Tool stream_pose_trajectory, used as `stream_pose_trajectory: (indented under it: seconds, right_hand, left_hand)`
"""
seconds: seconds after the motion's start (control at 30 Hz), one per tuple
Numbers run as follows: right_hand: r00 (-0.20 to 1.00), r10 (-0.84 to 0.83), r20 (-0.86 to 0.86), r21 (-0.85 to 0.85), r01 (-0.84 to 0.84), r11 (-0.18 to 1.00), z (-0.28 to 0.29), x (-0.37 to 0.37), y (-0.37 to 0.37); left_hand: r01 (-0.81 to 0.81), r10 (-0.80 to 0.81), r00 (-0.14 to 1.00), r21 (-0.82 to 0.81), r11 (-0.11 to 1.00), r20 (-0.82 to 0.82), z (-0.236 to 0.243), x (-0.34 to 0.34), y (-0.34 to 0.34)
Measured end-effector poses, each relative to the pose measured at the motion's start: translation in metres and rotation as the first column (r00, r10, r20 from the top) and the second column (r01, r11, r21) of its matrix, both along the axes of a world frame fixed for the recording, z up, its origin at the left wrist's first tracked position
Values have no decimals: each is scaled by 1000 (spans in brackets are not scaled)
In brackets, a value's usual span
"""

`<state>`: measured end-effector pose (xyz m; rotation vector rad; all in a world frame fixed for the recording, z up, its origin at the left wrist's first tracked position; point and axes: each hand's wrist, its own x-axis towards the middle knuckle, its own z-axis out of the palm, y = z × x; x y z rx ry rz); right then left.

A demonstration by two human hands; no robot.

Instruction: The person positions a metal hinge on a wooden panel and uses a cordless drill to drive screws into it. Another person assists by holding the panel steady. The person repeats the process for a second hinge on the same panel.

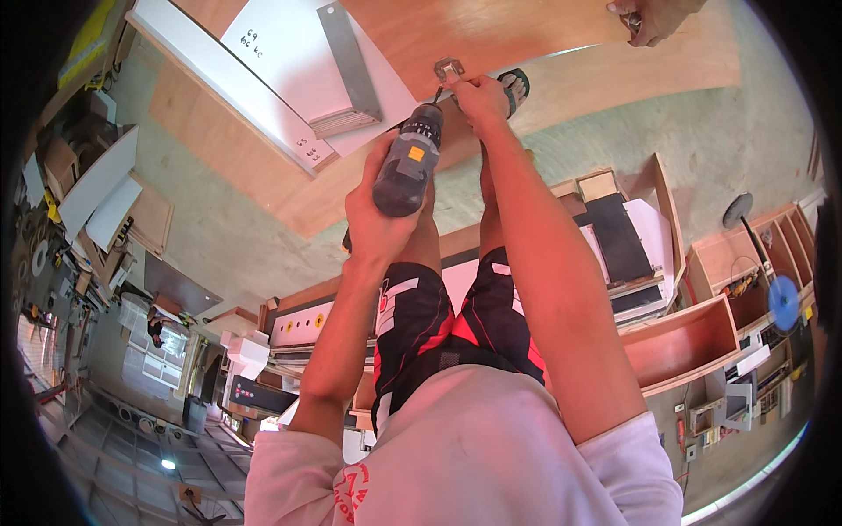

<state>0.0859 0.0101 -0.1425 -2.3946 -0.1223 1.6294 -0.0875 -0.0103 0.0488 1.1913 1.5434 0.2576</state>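
My left hand (375,215) is wrapped round a black and grey cordless drill (409,162), its bit pointing away from me. The bit's tip is close to a small metal cabinet hinge (449,67) at the edge of an orange-brown wooden panel (500,31). My right hand (481,98) pinches the hinge against that edge, its fingertips partly covering it. Whether the bit touches a screw is too small to tell. At the upper right another person's hand (658,19) holds small metal pieces that I cannot make out.
White boards (289,53) with handwritten marks lie to the left, with grey strips (351,74) stacked on them. My sandalled foot (516,88) is beside the panel. Behind me are an open wooden drawer box (680,346) and a standing fan (782,302). Offcuts (101,210) crowd the far left.
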Motion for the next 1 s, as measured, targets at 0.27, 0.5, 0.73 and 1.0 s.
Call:
stream_pose_trajectory:
  seconds: [0.27, 0.5, 0.73, 1.0]
  right_hand:
    - [998, 59, 31, 47, -61, 997, -8, 1, -4]
    - [997, 69, 38, -8, -69, 998, -3, 1, -1]
    - [992, 103, 72, 53, -107, 993, -12, 1, -7]
    - [998, 47, 45, 114, -52, 992, -17, 0, -11]
  left_hand:
    - [13, -9, 999, 65, 998, -49, -6, 13, 6]
    - [18, -17, 996, 5, 1000, -82, -3, 17, 12]
    - [31, -28, 997, 32, 999, -70, -5, 17, 13]
    - [22, -22, 997, -1, 1000, -75, -5, 16, 13]
